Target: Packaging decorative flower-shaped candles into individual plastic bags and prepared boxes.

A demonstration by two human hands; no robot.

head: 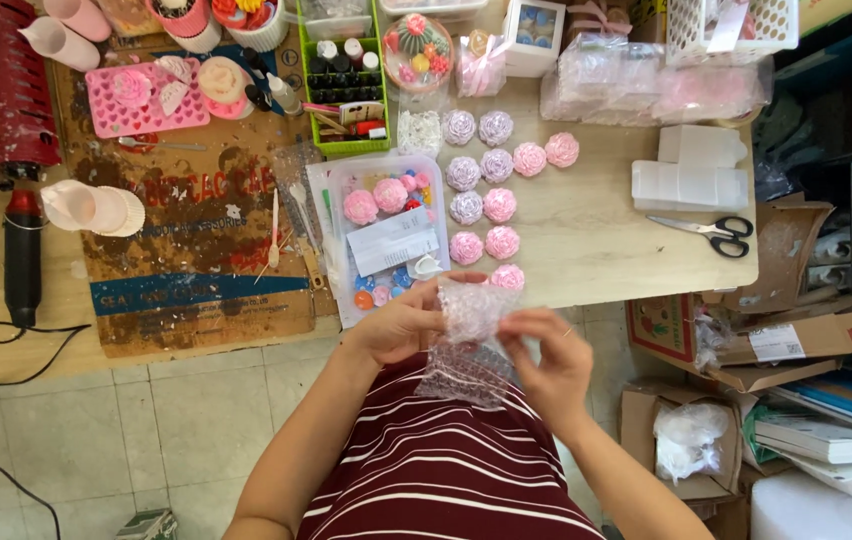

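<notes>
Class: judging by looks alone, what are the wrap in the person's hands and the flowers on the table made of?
Bubble wrap: clear, shiny plastic film, with bubbles showing. Flowers: matte pink and lilac rosettes with moulded petals, perhaps soap, wax or clay; the look leaves it open.

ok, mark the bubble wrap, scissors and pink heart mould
bubble wrap [471,335], head view, crumpled middle between both hands
scissors [716,234], head view, near the pivot
pink heart mould [141,105], head view, flat centre

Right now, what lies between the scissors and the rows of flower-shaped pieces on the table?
Head view: bare wooden tabletop lies between the scissors and the flower-shaped pieces; white boxes sit just above.
</notes>
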